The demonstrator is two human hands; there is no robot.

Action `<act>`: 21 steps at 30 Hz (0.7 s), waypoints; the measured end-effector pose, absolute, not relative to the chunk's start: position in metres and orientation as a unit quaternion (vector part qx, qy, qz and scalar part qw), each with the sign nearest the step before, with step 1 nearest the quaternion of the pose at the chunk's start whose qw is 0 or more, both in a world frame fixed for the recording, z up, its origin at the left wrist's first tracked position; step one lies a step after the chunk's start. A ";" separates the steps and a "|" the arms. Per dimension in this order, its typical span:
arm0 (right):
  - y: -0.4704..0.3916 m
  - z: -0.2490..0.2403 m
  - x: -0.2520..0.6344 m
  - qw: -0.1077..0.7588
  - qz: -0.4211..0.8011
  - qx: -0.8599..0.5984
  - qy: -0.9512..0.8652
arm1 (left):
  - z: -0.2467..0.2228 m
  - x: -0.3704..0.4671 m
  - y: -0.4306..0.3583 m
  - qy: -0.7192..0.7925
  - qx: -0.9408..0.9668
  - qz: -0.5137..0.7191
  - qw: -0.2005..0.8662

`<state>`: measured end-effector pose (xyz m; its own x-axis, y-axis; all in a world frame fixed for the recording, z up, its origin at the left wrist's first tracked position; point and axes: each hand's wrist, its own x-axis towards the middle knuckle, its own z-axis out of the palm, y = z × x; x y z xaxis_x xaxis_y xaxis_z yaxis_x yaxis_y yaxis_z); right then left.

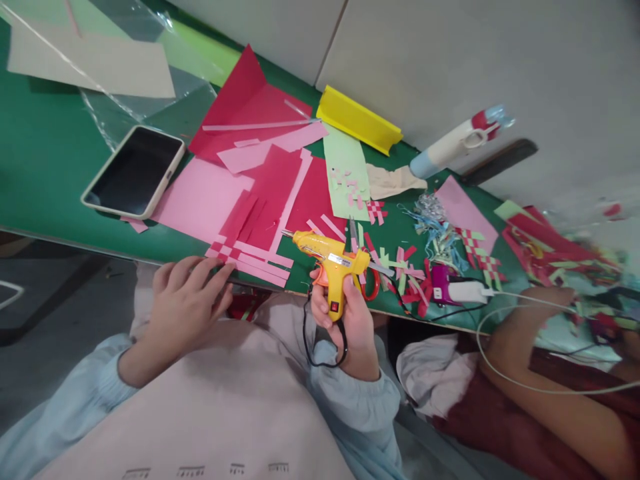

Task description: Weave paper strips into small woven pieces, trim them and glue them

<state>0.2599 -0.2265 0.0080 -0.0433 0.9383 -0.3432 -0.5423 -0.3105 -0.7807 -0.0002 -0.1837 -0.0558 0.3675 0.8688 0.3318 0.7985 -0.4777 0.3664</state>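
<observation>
A yellow hot glue gun (327, 257) is in my right hand (347, 313), its nozzle pointing left over the paper and a glue stick jutting from its back. Fingers spread, my left hand (193, 293) lies at the table's front edge. Its fingertips touch the left end of a woven piece of pink and red paper strips (250, 259). Loose pink strips stick out to the right of that weave. Beneath the glue gun lie scissors with orange handles (371, 285), partly covered. Red paper sheets (280, 183) spread behind the weave.
A phone (134, 170) lies at left beside clear plastic wrap. Behind are a yellow folded piece (357, 120) and a white bottle (455, 143). Paper scraps, a purple power adapter (443, 285) and cables lie at right, near another person's arm (520, 333).
</observation>
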 end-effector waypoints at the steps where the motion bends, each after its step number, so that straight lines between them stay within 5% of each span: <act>1: -0.226 0.008 0.260 0.539 0.685 -0.432 -0.231 | -0.056 0.000 -0.184 0.507 0.823 0.245 0.073; 13: -0.227 0.009 0.259 0.540 0.689 -0.428 -0.224 | -0.052 0.000 -0.182 0.480 0.856 0.190 -0.014; 21: -0.226 0.008 0.258 0.542 0.688 -0.424 -0.228 | -0.038 0.003 -0.175 0.473 0.834 0.282 -0.035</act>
